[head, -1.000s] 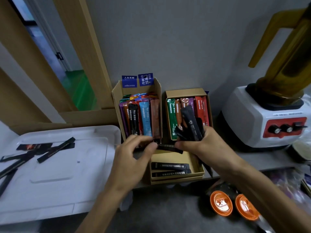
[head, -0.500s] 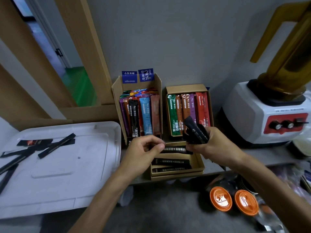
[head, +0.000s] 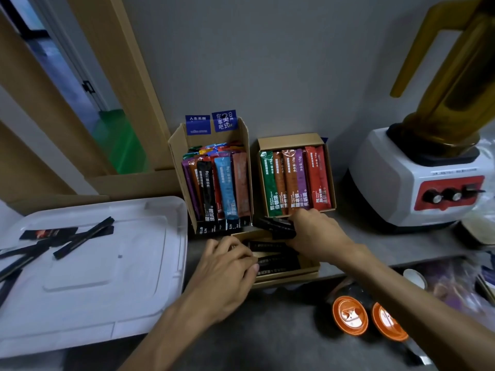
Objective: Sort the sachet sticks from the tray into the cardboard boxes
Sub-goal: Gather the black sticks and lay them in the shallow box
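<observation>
Nearest, lower right: two orange-lidded cups standing side by side. Left hand is at the left end of the low cardboard box, fingers curled, thumb tip against the end of a black stick lying flat in that box. Grip is hidden, so I cannot tell whether it pinches the stick or just touches it. More black sticks lie flat beside that one in the box.

Right hand is over the box's far edge, fingers wrapped round a bundle of black sticks that pokes out to the left.

Left side: white tray with loose black sticks crossed at its far left corner.

Further back on the grey tabletop, against the wall: tall open box packed with upright coloured sticks. Just beside it, a second box holds a row of green, orange, purple and red sticks. Far right: white blender with red knob panel and amber jug.
</observation>
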### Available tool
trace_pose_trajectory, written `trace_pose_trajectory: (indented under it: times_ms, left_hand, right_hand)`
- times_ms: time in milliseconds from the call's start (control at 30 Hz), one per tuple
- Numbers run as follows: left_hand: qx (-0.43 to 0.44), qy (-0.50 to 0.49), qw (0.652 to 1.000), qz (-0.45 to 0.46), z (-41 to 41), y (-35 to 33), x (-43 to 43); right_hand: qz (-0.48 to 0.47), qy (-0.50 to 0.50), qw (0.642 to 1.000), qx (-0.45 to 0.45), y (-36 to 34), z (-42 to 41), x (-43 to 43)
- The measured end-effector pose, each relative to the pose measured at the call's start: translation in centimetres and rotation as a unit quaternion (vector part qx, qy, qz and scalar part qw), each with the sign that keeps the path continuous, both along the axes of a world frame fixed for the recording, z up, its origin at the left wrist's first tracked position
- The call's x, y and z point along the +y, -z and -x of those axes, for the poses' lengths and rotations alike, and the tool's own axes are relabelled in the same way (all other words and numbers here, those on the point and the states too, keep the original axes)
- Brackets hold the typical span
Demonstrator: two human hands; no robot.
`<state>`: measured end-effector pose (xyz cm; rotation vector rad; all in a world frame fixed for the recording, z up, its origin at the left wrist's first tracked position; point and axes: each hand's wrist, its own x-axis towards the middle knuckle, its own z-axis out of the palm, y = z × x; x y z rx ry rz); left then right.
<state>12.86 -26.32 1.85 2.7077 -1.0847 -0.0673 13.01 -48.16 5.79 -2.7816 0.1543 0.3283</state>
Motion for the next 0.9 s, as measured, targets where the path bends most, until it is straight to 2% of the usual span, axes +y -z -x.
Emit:
trace_pose_trajectory:
  times_ms: [200, 300, 367, 467, 567, 700, 900]
  left_hand:
    - [0.001, 0.01, 1.0, 0.012, -0.1, -0.1, 0.2]
    - [0.0, 0.028, 1.0, -0.007, 0.0, -0.2, 0.1]
    - [0.007, 0.026, 0.999, -0.02, 0.2, -0.5, 0.3]
    - [0.007, 0.019, 0.999, -0.031, 0.6, -0.6, 0.9]
    - [-0.003, 0.012, 1.0, -0.029, 0.7, -0.5, 1.2]
    - [-0.001, 0.012, 1.0, -0.02, 0.6, -0.4, 1.1]
    - [0.016, 0.022, 0.999, -0.033, 0.4, -0.8, 0.8]
  right_hand:
    - [0.044, -0.035, 0.998, -0.042, 1.0, 0.9, 0.9]
    - [0.001, -0.007, 0.999, -0.034, 1.3, 0.6, 0.5]
    - [-0.091, 0.036, 0.995, -0.016, 1.0, 0.5, 0.0]
    - [-0.308, 0.105, 0.945, 0.024, -0.9, 1.2, -0.7]
    - [-0.443, 0.146, 0.882, 0.063, -2.4, 2.2, -1.2]
    - [-0.544, 0.177, 0.815, 0.089, -2.1, 2.9, -1.4]
    - [-0.619, 0.199, 0.755, 0.081, -1.6, 3.2, -1.2]
